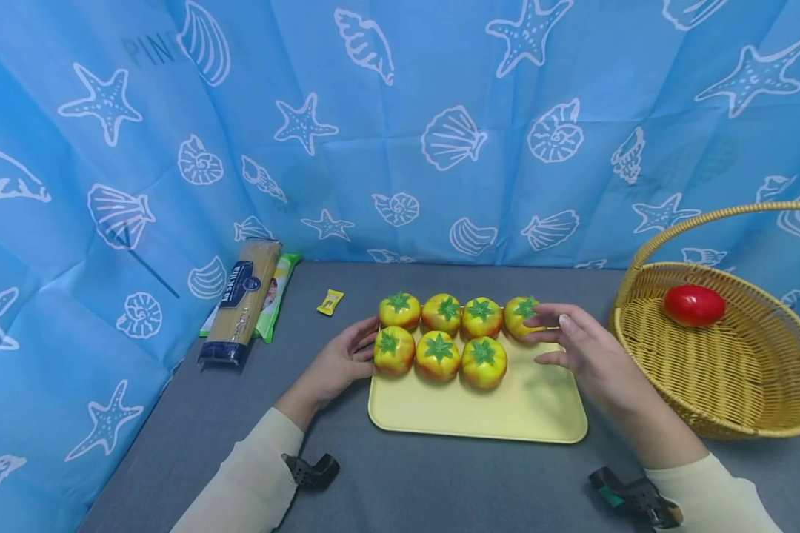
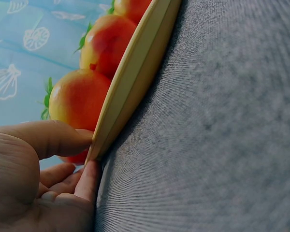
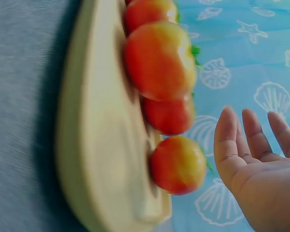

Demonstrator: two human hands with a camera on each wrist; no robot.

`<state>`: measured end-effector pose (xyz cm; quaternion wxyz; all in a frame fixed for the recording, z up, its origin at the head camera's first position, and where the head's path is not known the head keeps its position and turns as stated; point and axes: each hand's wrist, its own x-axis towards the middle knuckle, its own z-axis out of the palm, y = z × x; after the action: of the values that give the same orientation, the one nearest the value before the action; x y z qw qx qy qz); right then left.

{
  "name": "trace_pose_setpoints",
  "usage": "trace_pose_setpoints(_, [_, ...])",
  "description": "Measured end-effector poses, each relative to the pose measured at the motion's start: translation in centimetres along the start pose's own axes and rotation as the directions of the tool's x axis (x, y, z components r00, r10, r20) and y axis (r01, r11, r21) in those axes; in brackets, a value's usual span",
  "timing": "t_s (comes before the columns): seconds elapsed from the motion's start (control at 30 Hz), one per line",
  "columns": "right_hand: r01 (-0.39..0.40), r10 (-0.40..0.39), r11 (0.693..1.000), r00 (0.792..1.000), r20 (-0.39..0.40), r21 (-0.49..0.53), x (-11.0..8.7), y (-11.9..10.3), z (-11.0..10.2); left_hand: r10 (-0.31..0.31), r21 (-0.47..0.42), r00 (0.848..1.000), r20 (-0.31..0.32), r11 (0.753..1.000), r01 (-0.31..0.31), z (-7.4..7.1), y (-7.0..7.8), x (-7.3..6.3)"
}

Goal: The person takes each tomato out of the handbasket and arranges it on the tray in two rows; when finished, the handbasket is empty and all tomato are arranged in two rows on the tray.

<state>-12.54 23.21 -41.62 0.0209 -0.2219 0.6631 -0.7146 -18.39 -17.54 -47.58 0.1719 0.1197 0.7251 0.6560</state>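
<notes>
A pale yellow tray [image 1: 473, 416] lies on the table, bearing several yellow-red fruits like tomatoes [image 1: 438, 357] with green leafy tops. They stand in two rows, three of them in the front row. At the tray's left side, my left hand [image 1: 333, 364] pinches the rim between thumb and fingers, as the left wrist view shows. My right hand [image 1: 596, 359] hovers over the tray's right end with fingers spread, near the rightmost back fruit [image 1: 520, 317]. In the right wrist view that hand [image 3: 266, 179] holds nothing and is apart from the fruit.
To the right stands a woven basket [image 1: 740, 422] with a tall handle, a red oval fruit [image 1: 694, 306] inside it. At the left lie a pack of pasta [image 1: 247, 303], a green packet [image 1: 276, 296] under it and a small yellow wrapper [image 1: 330, 302]. A blue curtain [image 1: 387, 148] hangs behind.
</notes>
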Motion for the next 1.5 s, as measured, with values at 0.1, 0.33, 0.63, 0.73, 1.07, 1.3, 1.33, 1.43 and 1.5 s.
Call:
trace_pose_setpoints(0.1, [0.033, -0.033, 0.999, 0.999, -0.002, 0.028, -0.1, -0.8, -0.5, -0.004, -0.001, 1.000, 0.001, 1.000, 0.004, -0.1, 0.0, 0.0])
trace_pose_setpoints(0.33, [0.105, -0.103, 0.994, 0.994, -0.041, 0.042, -0.5, -2.6, -1.8, -0.008, -0.004, 1.000, 0.001, 1.000, 0.008, -0.1, -0.1, 0.0])
trace_pose_setpoints(0.63, [0.247, -0.272, 0.931, 0.961, 0.060, 0.268, -1.2, -4.0, -5.3, 0.007, 0.001, 1.000, 0.015, 1.000, -0.007, -0.1, 0.0, 0.0])
trace_pose_setpoints(0.73, [0.267, -0.301, 0.907, 0.952, 0.058, 0.325, -1.4, -4.3, -6.4, 0.007, 0.000, 1.000, 0.012, 1.000, -0.007, 0.0, 0.0, 0.1])
trace_pose_setpoints(1.07, [0.252, -0.235, 0.949, 0.966, -0.111, 0.188, -2.5, -5.2, -9.6, -0.003, -0.010, 1.000, 0.010, 1.000, 0.004, 0.2, -0.1, -0.1])
trace_pose_setpoints(1.3, [0.232, -0.208, 0.968, 0.954, -0.214, 0.095, -2.3, -5.4, -13.3, 0.005, -0.005, 1.000, 0.008, 1.000, -0.005, 0.0, -0.1, 0.0])
trace_pose_setpoints(1.33, [0.226, -0.201, 0.970, 0.951, -0.236, 0.083, -2.2, -5.4, -13.8, 0.006, -0.005, 1.000, 0.009, 1.000, -0.006, 0.0, -0.1, 0.0])
trace_pose_setpoints(1.43, [0.186, -0.166, 0.982, 0.944, -0.283, 0.043, -2.0, -5.6, -15.0, 0.005, -0.010, 1.000, 0.009, 1.000, -0.005, 0.0, 0.0, 0.0])
trace_pose_setpoints(1.5, [0.162, -0.148, 0.987, 0.942, -0.303, 0.021, -1.8, -5.8, -15.6, 0.002, -0.014, 1.000, 0.011, 1.000, -0.002, 0.0, 0.0, 0.0])
